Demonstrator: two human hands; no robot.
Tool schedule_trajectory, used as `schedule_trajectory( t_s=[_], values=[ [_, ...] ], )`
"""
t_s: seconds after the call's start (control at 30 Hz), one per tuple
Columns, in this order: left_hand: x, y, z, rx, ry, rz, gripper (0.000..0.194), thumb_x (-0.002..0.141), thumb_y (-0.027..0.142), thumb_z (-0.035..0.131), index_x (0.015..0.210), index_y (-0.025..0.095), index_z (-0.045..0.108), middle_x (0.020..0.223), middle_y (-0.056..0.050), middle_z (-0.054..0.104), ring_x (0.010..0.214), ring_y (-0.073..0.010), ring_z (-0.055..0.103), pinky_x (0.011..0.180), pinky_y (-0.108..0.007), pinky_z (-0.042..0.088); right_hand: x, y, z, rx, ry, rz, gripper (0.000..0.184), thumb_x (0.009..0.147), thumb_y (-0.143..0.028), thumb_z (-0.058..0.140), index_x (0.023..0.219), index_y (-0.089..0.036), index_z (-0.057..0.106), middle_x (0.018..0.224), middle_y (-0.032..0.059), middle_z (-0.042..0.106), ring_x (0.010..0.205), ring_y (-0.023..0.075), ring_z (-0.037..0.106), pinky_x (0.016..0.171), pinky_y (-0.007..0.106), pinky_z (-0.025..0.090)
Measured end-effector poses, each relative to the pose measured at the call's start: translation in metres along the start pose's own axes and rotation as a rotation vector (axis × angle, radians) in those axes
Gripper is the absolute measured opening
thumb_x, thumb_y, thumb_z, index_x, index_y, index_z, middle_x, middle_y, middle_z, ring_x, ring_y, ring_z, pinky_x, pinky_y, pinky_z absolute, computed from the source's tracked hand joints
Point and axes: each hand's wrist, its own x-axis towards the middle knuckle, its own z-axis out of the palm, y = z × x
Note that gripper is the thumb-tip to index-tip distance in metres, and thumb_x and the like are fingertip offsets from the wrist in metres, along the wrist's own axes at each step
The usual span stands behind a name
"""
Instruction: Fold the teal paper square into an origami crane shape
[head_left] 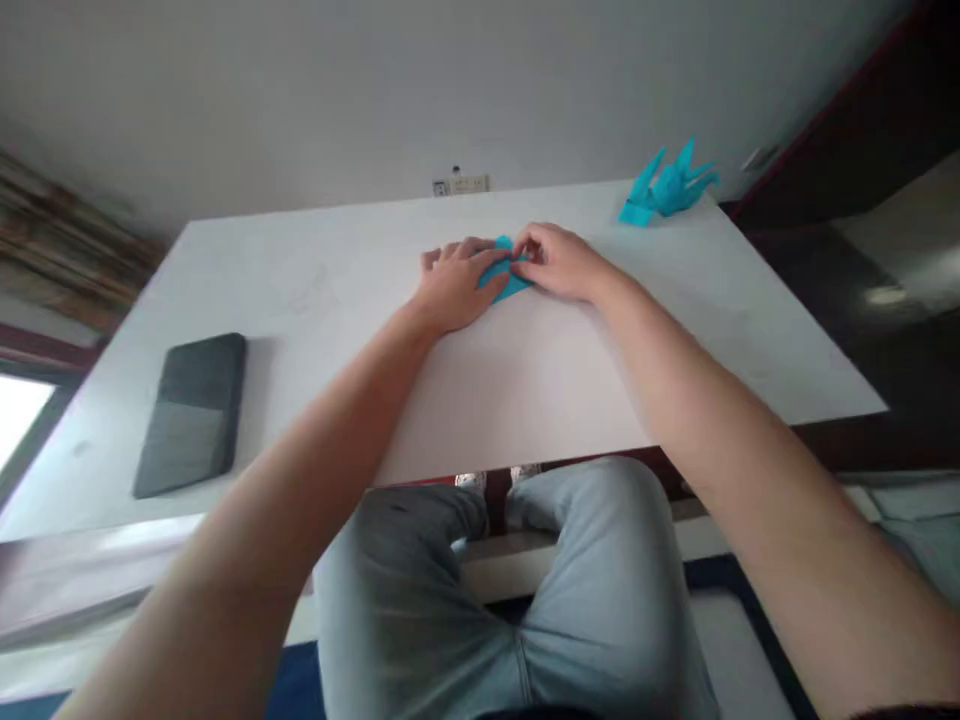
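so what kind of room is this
Probably a room in a home, perhaps a bedroom or study: a white table stands near a plain wall with a power socket, and patterned curtains hang at the left by what looks like a window.

The left hand (455, 285) and right hand (559, 263) partly cover the bright blue folded paper (508, 287), hiding its full outline. Beyond them, the white rectangular wall socket's (469, 185) details are too small to tell; far left of them, the brown striped curtain (67, 240) is cut off.
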Motion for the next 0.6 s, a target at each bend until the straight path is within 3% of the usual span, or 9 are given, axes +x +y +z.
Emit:
schedule_trajectory(
  t_s=[0.17,0.6],
  values=[
    [-0.0005,-0.0011,0.0012,-0.001,0.013,0.005,0.060,0.116,0.055,0.046,0.173,0.046,0.061,0.181,-0.006,0.057,0.168,-0.0410,0.044,0.140,-0.067,0.027,-0.0007,-0.0017,-0.0010,0.014,-0.005,0.012,0.021,0.092,-0.028,0.087,0.109,-0.026,0.074,0.102,0.0049,0.071,0.097,0.0270,0.062,0.092,0.042,0.050],
    [0.0002,-0.0016,0.0010,0.005,0.006,0.010,0.061,0.116,0.056,0.044,0.174,0.046,0.060,0.182,-0.006,0.055,0.168,-0.0425,0.043,0.141,-0.068,0.027,-0.0012,-0.0035,-0.0020,0.020,-0.007,0.019,0.022,0.093,-0.034,0.088,0.108,-0.026,0.074,0.096,0.0044,0.068,0.093,0.0265,0.061,0.089,0.042,0.050]
  ],
)
